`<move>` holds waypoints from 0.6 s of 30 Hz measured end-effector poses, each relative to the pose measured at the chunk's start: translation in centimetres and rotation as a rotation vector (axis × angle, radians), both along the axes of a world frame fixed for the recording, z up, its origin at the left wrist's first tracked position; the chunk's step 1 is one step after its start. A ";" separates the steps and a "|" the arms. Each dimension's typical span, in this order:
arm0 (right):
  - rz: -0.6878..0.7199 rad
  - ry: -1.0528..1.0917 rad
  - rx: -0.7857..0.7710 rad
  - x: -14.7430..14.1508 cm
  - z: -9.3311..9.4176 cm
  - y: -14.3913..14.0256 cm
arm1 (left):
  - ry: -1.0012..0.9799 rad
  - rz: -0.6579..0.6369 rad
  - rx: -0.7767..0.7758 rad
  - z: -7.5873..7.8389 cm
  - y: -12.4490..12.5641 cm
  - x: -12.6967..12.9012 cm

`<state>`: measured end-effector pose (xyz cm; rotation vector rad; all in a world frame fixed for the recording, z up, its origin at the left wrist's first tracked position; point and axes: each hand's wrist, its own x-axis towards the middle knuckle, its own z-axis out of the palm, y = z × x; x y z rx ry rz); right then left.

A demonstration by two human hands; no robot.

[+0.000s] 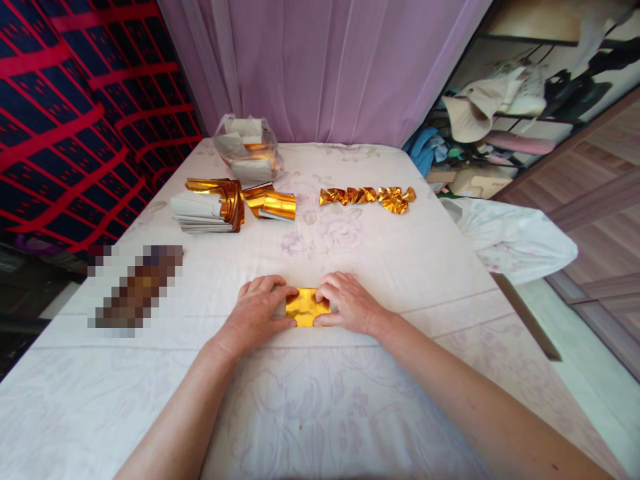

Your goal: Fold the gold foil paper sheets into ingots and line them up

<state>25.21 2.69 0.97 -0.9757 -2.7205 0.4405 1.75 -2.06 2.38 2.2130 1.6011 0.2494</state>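
Note:
A small gold foil paper (307,308) lies shiny side up on the white flowered tablecloth (320,400). My left hand (260,308) grips its left end, thumb at the near edge and fingers at the far edge. On the opposite end, my right hand (347,303) grips in the same way with bent fingers. Pale backing shows beside the gold under both hands. Farther off stands a bent stack of gold-and-white foil papers (207,208), and next to it lies a smaller loose pile (273,203). A row of folded gold foil pieces (367,195) sits at the back right.
At the back left, a clear plastic bag (247,147) holds more papers. A pixelated dark item (140,287) lies on the left side. Purple curtain (320,67) hangs behind the table. Past the right edge are a white bag (520,240) and shelves with a cap (470,110).

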 end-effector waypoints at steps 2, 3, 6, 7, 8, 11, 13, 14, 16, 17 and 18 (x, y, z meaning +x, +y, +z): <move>0.026 -0.001 -0.008 0.4 0.0 -0.1 | 0.007 -0.001 0.001 0.0 0.0 0.0; 0.036 -0.002 -0.008 0.5 0.0 -0.1 | 0.012 0.000 -0.002 0.0 0.0 0.0; 0.061 0.003 -0.006 0.9 0.0 0.0 | 0.019 0.004 -0.010 0.1 0.0 0.0; 0.067 0.008 -0.004 1.1 0.0 0.0 | 0.019 0.006 -0.010 0.1 0.0 0.0; 0.070 0.014 -0.005 1.3 0.0 -0.1 | 0.019 0.006 -0.009 0.2 0.0 0.0; 0.041 0.028 -0.012 1.8 0.2 -1.1 | 0.019 0.008 -0.010 0.2 0.0 0.1; -0.018 0.031 0.000 1.5 0.4 -2.6 | 0.018 0.010 -0.007 0.2 0.0 0.1; -0.065 0.033 0.027 1.1 0.4 -3.6 | 0.016 0.008 -0.003 0.2 -0.1 0.1; -0.089 0.001 0.064 0.0 0.4 -5.6 | 0.012 0.003 0.008 0.2 -0.1 0.1; -0.076 -0.023 0.061 -0.6 0.4 -6.6 | 0.011 0.002 0.013 0.2 -0.1 0.1; -0.059 -0.040 0.051 -1.2 0.2 -7.4 | 0.010 0.000 0.018 0.2 -0.1 0.1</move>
